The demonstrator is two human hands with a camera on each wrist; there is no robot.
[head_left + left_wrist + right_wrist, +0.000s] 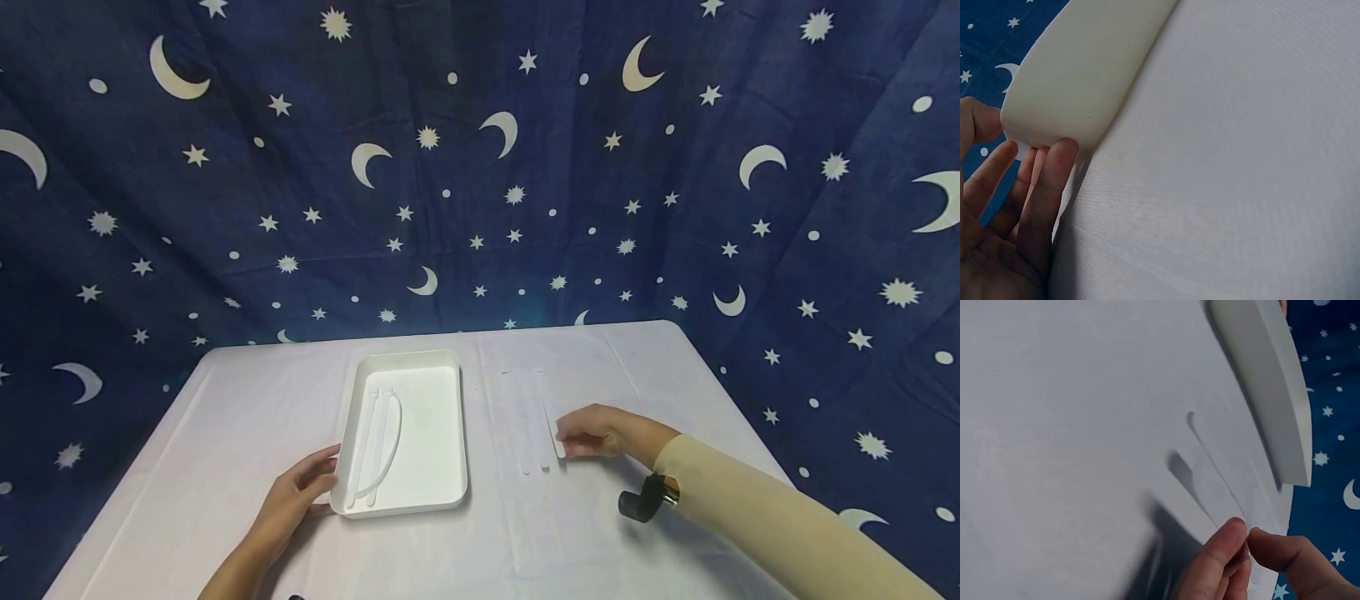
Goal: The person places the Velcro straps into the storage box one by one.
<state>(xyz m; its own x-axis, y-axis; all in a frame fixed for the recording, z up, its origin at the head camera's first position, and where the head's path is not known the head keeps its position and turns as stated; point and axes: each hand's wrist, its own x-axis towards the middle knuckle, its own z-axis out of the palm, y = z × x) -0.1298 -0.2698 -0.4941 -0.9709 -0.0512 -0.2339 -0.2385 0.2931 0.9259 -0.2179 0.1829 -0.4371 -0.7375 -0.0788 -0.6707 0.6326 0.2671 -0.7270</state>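
A shallow white tray (408, 506) stands left of centre on the table. Inside it lie two straight white strips (363, 450) and one bowed strip (399, 425). My left hand (294, 493) is at the tray's near left corner; in the left wrist view its fingertips touch the outer wall. To the tray's right, two thin white strips (519, 433) lie side by side on the cloth. Just beside them, my right hand (592, 431) pinches the near end of another white strip (560, 450) between thumb and fingertips. Its far part is hard to make out against the cloth.
A white cloth (570, 533) covers the table. Behind and around it hangs a dark blue curtain (465, 183) with moons and stars. A black device (641, 500) is strapped at the right wrist, low over the cloth.
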